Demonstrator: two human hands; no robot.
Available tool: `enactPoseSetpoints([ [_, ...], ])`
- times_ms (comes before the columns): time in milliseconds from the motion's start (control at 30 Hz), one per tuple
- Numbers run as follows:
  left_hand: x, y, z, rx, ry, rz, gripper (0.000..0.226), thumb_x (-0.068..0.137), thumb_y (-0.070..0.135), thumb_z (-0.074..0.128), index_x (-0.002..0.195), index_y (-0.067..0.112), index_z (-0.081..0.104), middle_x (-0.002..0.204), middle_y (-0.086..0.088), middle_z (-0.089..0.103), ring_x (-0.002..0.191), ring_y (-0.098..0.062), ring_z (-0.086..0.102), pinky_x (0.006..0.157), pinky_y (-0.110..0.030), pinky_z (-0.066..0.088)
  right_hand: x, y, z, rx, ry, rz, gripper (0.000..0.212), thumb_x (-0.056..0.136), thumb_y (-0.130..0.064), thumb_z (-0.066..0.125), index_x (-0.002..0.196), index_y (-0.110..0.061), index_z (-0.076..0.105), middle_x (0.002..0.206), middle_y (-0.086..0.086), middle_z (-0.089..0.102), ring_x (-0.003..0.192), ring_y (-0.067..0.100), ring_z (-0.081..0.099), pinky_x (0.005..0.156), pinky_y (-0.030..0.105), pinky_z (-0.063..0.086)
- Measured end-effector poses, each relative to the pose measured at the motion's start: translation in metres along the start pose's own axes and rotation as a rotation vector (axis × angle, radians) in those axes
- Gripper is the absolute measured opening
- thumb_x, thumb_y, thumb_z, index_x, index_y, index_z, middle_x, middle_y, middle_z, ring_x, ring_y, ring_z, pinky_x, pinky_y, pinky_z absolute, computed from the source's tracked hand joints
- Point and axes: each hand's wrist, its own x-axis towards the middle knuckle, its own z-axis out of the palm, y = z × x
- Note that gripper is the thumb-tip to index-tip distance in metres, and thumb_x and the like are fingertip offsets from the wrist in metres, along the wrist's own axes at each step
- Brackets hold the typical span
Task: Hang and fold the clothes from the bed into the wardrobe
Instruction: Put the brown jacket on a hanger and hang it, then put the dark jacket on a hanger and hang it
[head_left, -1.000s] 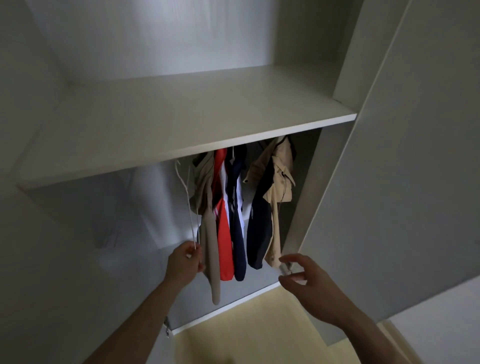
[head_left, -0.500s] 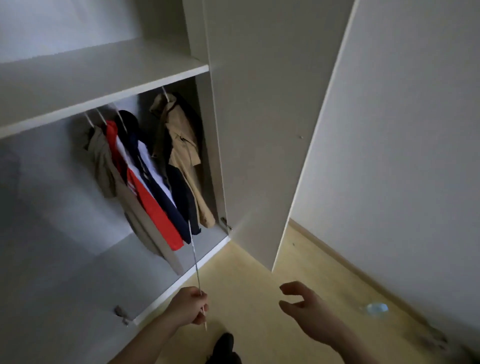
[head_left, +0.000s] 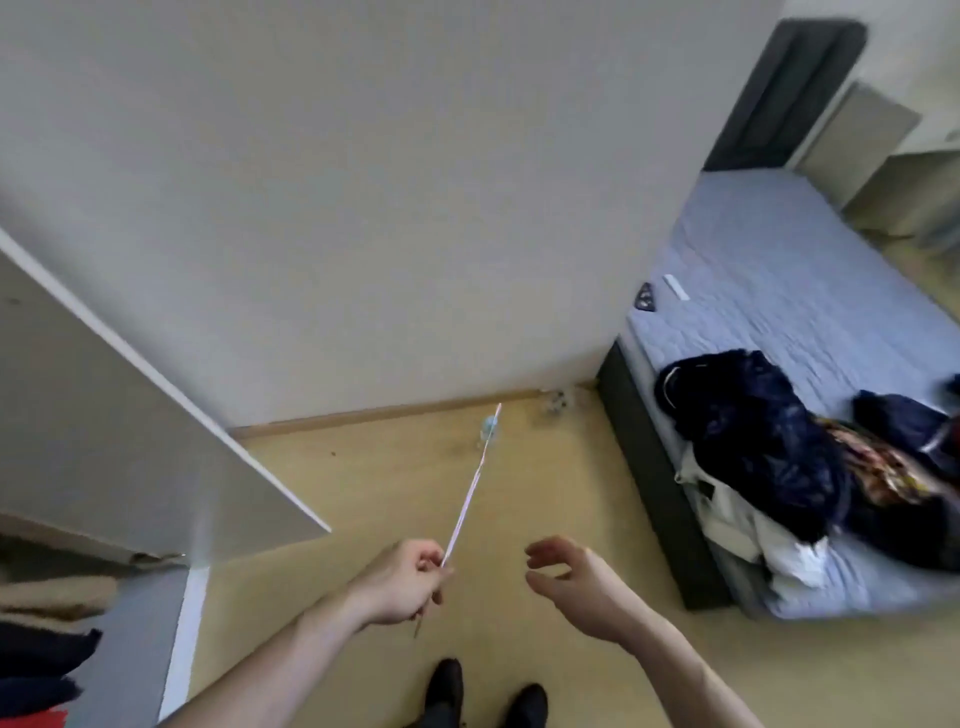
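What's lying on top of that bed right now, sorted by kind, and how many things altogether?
Heaps of clothes: 1, a mixed pile of dark navy, white and patterned garments; they overlap too much to count singly.
White slim bar-shaped objects: 1
Small dark objects: 1, too blurred to name.
Total on the bed: 3

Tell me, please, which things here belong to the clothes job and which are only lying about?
Belong to the job:
- thin white hanger, held by the left hand
- pile of clothes on the bed
- open wardrobe door
- right hand, holding nothing

Only lying about:
- small plastic bottle on the floor by the wall
- small dark object and white strip on the bed
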Motion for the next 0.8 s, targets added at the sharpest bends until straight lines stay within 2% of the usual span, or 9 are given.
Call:
enactPoseSetpoints([
  [133,0.031,0.074,0.047,0.115,-0.117,0.162,0.016,0.102,0.025,0.064,0.089,0.015,0.067,0.07,0.002,0.068,0.052,-0.015,0.049,0.054,-0.023,0.042,-0.031,0.047,-0.038,0.141,0.199,0.06,0.03,0.094,-0.041,0.068,0.123,-0.039,0.062,0.119,-0.021,0.066,0.094,0.0,0.069,0.075,0.02,0.057],
  [233,0.041,0.118,0.082,0.191,-0.191,0.277,0.02,0.1,0.029,0.066,0.087,0.015,0.069,0.07,0.005,0.066,0.049,-0.002,0.05,0.054,-0.019,0.043,-0.052,0.074,-0.065,0.267,0.323,0.068,0.025,0.093,-0.043,0.067,0.118,-0.042,0.064,0.116,-0.02,0.068,0.092,0.0,0.07,0.077,0.025,0.06],
  [333,0.057,0.167,0.12,0.313,-0.212,0.382,0.022,0.098,0.036,0.068,0.089,0.016,0.073,0.073,0.011,0.065,0.05,0.005,0.049,0.057,-0.014,0.04,-0.069,0.104,-0.103,0.399,0.479,0.067,0.019,0.097,-0.041,0.066,0.115,-0.039,0.066,0.112,-0.014,0.071,0.091,0.004,0.072,0.077,0.028,0.061],
  [400,0.066,0.197,0.149,0.345,-0.208,0.425,0.019,0.097,0.038,0.07,0.086,0.023,0.074,0.064,0.019,0.063,0.049,0.008,0.05,0.054,-0.009,0.037,-0.08,0.128,-0.127,0.479,0.558,0.07,0.017,0.098,-0.04,0.065,0.115,-0.036,0.068,0.107,-0.01,0.073,0.089,0.007,0.073,0.078,0.031,0.062],
  [500,0.075,0.236,0.198,0.387,-0.218,0.482,0.018,0.095,0.039,0.071,0.084,0.027,0.077,0.056,0.026,0.06,0.052,0.009,0.051,0.055,-0.01,0.037,-0.098,0.165,-0.166,0.561,0.597,0.073,0.018,0.101,-0.04,0.063,0.117,-0.036,0.069,0.103,-0.013,0.076,0.089,0.008,0.074,0.077,0.031,0.063],
  [633,0.083,0.282,0.267,0.444,-0.213,0.558,0.016,0.095,0.037,0.072,0.087,0.027,0.081,0.088,0.012,0.07,0.065,0.008,0.054,0.062,-0.008,0.038,-0.117,0.215,-0.223,0.669,0.613,0.106,0.02,0.103,-0.04,0.059,0.118,-0.032,0.069,0.106,-0.01,0.077,0.093,0.017,0.075,0.079,0.034,0.062],
  [733,0.088,0.311,0.314,0.48,-0.227,0.615,0.016,0.094,0.037,0.071,0.087,0.026,0.082,0.087,0.007,0.067,0.067,0.006,0.054,0.063,-0.009,0.037,-0.127,0.244,-0.264,0.706,0.605,0.115,0.022,0.103,-0.042,0.059,0.109,-0.026,0.072,0.098,-0.009,0.078,0.089,0.019,0.075,0.078,0.036,0.061],
  [800,0.093,0.33,0.339,0.498,-0.234,0.653,0.016,0.094,0.036,0.072,0.088,0.025,0.083,0.084,0.007,0.066,0.069,0.002,0.055,0.065,-0.014,0.041,-0.132,0.261,-0.289,0.719,0.618,0.123,0.025,0.102,-0.042,0.061,0.105,-0.02,0.073,0.092,-0.003,0.078,0.085,0.021,0.074,0.076,0.036,0.06],
])
